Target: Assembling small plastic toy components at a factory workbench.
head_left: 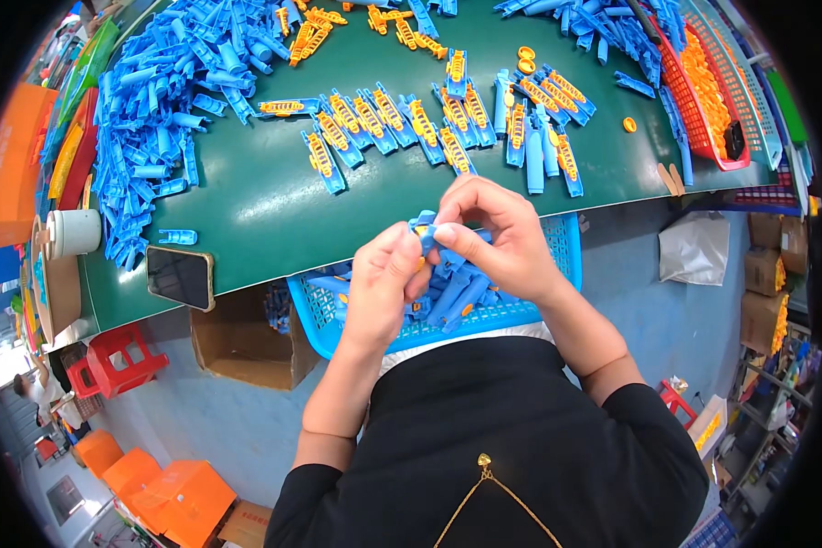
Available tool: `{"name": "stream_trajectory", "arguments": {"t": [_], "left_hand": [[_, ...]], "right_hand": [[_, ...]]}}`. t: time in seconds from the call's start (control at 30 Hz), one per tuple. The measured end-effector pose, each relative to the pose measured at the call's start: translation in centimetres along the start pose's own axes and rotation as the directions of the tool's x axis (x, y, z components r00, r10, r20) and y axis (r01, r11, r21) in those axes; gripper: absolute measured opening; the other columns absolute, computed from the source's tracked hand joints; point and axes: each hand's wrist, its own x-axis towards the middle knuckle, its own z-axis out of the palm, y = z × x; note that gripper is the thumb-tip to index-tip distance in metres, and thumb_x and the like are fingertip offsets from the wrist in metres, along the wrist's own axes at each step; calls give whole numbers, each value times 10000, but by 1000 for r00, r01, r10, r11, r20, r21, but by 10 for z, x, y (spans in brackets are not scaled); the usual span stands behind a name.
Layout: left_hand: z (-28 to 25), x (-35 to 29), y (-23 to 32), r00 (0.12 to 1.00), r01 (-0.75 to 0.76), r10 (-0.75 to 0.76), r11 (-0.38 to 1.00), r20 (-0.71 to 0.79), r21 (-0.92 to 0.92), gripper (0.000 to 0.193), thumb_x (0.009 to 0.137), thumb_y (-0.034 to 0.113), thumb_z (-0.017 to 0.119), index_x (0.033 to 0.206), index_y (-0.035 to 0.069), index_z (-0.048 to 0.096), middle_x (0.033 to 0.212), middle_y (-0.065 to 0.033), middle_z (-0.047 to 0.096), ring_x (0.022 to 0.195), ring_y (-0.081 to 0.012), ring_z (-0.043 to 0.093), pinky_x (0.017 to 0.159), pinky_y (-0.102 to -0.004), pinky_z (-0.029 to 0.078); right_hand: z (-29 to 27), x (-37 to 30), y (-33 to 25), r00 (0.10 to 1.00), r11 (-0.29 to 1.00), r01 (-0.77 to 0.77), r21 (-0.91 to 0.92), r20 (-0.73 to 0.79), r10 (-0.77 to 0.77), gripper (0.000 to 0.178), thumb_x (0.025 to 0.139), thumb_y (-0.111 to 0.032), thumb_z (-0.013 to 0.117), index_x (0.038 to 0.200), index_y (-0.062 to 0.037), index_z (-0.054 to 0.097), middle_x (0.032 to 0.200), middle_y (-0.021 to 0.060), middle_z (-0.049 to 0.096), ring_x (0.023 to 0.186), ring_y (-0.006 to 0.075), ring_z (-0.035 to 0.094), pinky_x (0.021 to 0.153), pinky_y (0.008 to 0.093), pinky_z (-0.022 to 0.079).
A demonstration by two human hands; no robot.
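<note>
Between my two hands is a small blue plastic part (423, 222) with a bit of yellow showing on it, mostly hidden by the fingers. My left hand (384, 274) pinches it from the left, and my right hand (498, 233) grips it from the right with thumb and forefinger. Both hands are above a light-blue plastic basket (571, 251) that holds many blue parts (452, 292), some with yellow pieces. Beyond the hands, blue parts with yellow ladder-like inserts (370, 119) lie in loose rows on the green table (247, 196).
A big heap of blue parts (169, 82) covers the table's left side, with a phone (181, 277) near the front edge. Loose yellow inserts (312, 36) lie at the back. On the right, a red basket (680, 87) holds yellow pieces. A cardboard box (247, 342) stands below.
</note>
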Motion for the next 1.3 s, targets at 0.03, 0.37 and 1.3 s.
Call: {"name": "stream_trajectory", "arguments": {"t": [0.03,0.37,1.3], "left_hand": [[-1,1,2,1000,-2,2,1000,-1,0,354,927,366,502,833,29,556,580,35,437,494,-28,350,449,-188,283],[-6,-14,-4,915,-266,363,872,-178,411,316,848,94,625,1107,37,452,852,-53,521,643,-82,494,557,-199,415],[-86,89,111,733,-232,674,117,95,966,114,829,88,522,937,51,510,729,-66,519,654,-174,517,588,-287,386]], "right_hand": [[4,3,-1,996,997,55,-49,-65,-58,135,793,-36,638,912,-6,580,882,53,550,847,134,546,729,255,454],[-9,8,2,990,953,138,-271,35,-133,292,690,-61,734,951,-6,615,907,93,571,852,164,570,680,253,470],[-142,140,-4,957,446,92,-890,-45,-288,178,795,-51,559,935,-71,666,924,91,645,855,261,602,743,350,493]]}}
